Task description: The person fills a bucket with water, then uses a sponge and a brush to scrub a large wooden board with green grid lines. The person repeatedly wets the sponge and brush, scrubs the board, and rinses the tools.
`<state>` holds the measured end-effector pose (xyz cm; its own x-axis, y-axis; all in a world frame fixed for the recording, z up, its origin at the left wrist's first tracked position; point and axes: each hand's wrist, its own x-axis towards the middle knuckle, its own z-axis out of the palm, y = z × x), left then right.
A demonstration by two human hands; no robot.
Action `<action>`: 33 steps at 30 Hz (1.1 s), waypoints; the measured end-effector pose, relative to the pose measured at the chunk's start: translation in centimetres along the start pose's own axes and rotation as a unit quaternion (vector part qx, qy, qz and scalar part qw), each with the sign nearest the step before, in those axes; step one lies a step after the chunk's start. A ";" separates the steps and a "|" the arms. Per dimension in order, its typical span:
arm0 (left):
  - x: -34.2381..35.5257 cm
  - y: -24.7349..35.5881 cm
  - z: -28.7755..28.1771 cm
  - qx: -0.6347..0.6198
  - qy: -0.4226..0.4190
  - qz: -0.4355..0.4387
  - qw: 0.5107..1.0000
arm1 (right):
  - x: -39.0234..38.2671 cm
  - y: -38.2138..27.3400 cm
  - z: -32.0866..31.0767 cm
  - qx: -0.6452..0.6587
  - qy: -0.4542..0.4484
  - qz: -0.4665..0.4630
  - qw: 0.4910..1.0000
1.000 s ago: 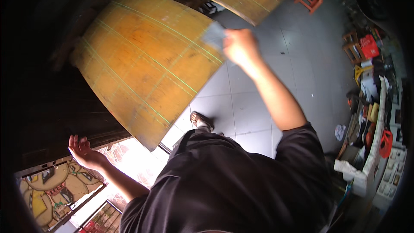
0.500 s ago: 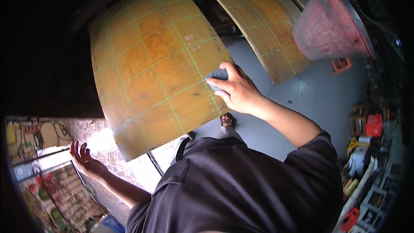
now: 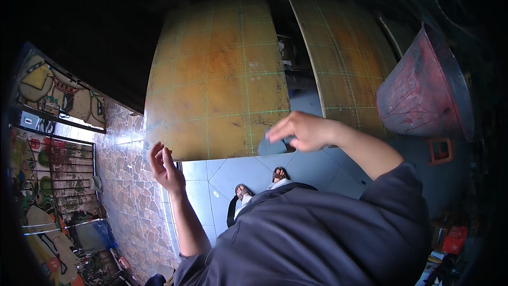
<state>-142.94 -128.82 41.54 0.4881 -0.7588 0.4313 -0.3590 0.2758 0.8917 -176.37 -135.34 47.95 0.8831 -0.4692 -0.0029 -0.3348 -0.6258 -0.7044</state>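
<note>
A large yellow-brown board [image 3: 190, 122] with a green grid drawn on it lies in front of me. My right hand [image 3: 309, 131] has a dark blue-grey pad [image 3: 272, 146] under its fingers, at the board's near right corner. Motion blurs these fingers a little, and part of the pad is hidden beneath them. Beside the near left corner of the board, my left hand [image 3: 170, 170] is raised with fingers loosely bent and nothing in it. Whether it touches the board's edge I cannot tell.
A second gridded board [image 3: 346, 74] lies to the right across a dark gap. Farther right are a reddish bucket-shaped container [image 3: 415, 87] and an orange stool [image 3: 440, 151]. Grey floor tiles [image 3: 203, 190] show around my sandalled feet. Stone-patterned paving [image 3: 127, 180] is at left, by painted panels [image 3: 71, 175].
My right hand has brought the pad nearer, down to the board's near edge. My left hand has come in toward the near left corner. The whole view has shifted and turned.
</note>
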 end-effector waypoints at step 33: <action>-6.7 13.6 20.3 -0.284 -0.328 0.033 0.900 | -37.0 -11.0 0.9 0.069 0.847 0.250 0.464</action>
<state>-167.22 -131.99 47.96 -0.1616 -0.8637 0.4773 0.1862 0.4483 0.8743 -205.05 -110.55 55.14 -0.8582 -0.4247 0.2883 -0.2305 -0.1829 -0.9557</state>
